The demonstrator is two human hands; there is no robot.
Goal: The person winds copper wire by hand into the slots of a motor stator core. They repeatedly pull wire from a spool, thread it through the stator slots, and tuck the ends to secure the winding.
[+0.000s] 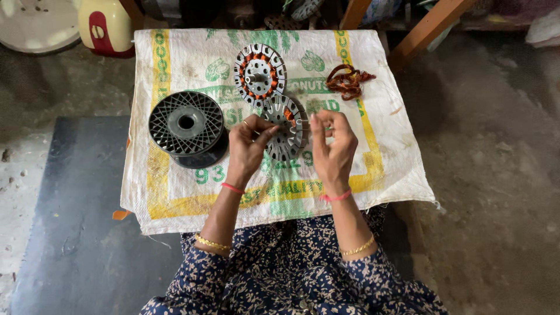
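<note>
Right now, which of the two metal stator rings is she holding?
The nearer stator, between left hand and right hand. The farther stator lies untouched.

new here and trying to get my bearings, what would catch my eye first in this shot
Both hands meet at mid-table: the left hand and right hand work at a slotted metal stator between them. Just behind it lies a second stator wound with copper wire, and a black spool sits to the left on the printed sack. A tangle of copper wire lies at the back right.
</note>
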